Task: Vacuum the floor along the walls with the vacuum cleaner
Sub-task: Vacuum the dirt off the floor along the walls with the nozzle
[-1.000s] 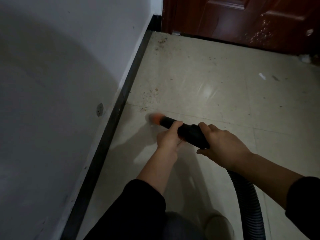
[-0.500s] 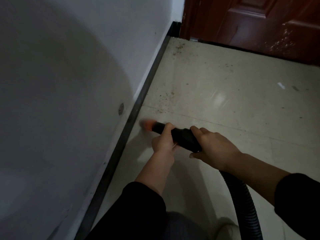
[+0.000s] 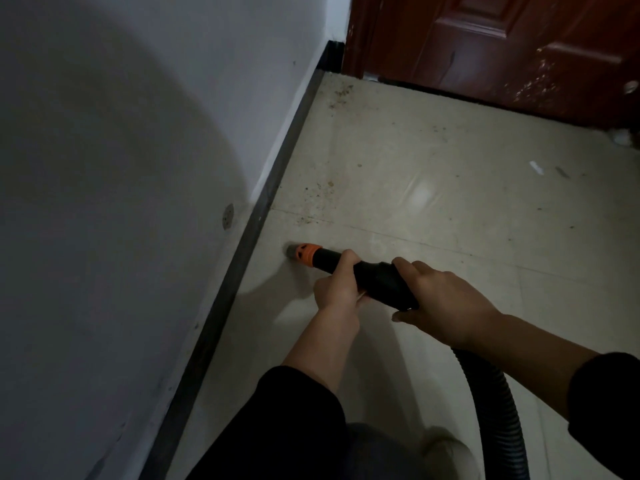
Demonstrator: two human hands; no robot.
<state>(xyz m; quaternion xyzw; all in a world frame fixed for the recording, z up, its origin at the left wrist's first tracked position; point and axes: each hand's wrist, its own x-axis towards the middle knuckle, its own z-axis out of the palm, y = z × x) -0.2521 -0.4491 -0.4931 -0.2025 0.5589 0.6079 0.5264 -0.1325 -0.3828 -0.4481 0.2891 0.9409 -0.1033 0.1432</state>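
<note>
A black vacuum wand [image 3: 375,277] with an orange nozzle tip [image 3: 304,254] points left toward the black baseboard [image 3: 256,220]. The tip sits on the beige tiled floor [image 3: 433,161], a short way from the baseboard. My left hand [image 3: 337,289] grips the thin front part of the wand. My right hand [image 3: 446,303] grips the thicker rear part, where the ribbed black hose [image 3: 495,396] starts and runs down to the lower right. Brown crumbs [image 3: 320,199] lie on the floor just beyond the tip, near the wall.
The white wall [image 3: 121,202] fills the left side, with a small round mark [image 3: 228,216] low on it. A dark red door [image 3: 502,50] closes the far end. More crumbs [image 3: 341,93] lie in the corner by the door. A white scrap [image 3: 536,167] lies at right.
The nozzle tip has moved left toward the baseboard, with both hands keeping their grip on the wand. The view has shifted a little.
</note>
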